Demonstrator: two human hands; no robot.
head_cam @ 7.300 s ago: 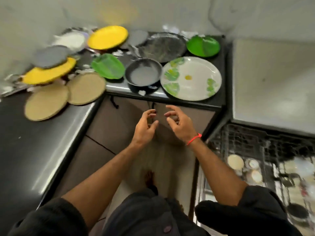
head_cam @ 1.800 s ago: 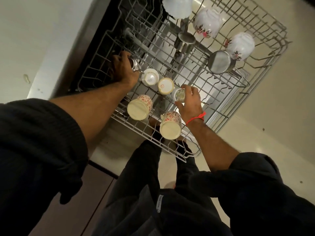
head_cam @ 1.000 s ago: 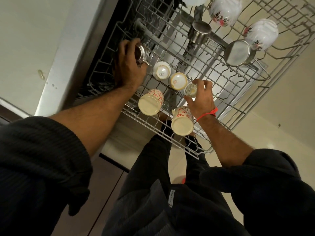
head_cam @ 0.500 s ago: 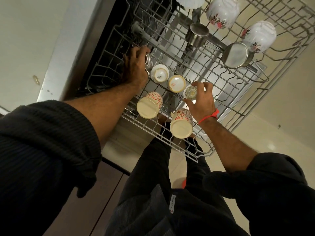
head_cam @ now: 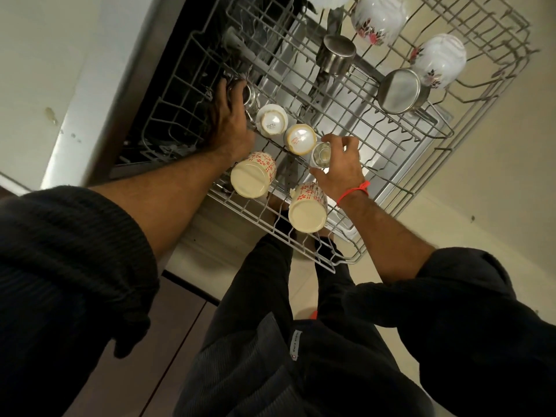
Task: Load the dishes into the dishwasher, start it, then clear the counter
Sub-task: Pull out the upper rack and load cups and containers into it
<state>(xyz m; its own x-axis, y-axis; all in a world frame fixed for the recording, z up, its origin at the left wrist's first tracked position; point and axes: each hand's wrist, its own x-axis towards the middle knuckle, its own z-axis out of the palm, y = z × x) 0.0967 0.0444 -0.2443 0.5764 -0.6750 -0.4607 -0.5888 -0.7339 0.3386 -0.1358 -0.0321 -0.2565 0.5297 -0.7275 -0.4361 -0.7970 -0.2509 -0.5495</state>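
We see both arms reach over the rack: left hand curled round a steel cup, right hand fingers pinching a small glass.

in the pulled-out rack, two mugs sit nearest the person, two small cups behind them, steel cups and bowls at the far side.
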